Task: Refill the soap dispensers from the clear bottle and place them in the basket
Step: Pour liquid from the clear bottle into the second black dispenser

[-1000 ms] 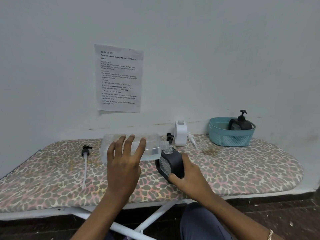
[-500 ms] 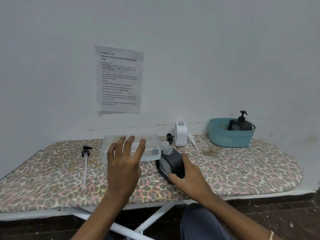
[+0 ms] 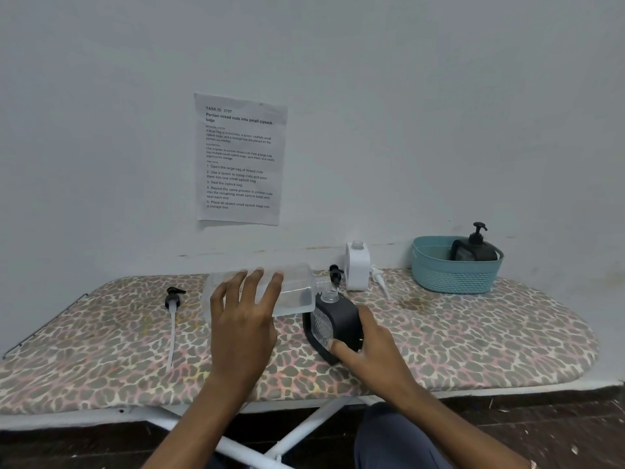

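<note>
My left hand grips the clear bottle, which lies tipped on its side with its mouth over the open neck of a black soap dispenser. Clear liquid sits in the bottle's lower part. My right hand holds the black dispenser at its lower right side and keeps it tilted on the board. A white dispenser with no pump stands by the wall. Another black dispenser with its pump on sits in the teal basket at the right.
Everything rests on a leopard-print ironing board against a white wall. A black pump with a long tube lies at the left, a black pump behind the bottle's neck, a white pump beside the white dispenser. A printed sheet hangs on the wall.
Nothing has visibly moved apart from a slight camera shift; both hands keep the same hold and the bottle stays tipped over the dispenser's neck.
</note>
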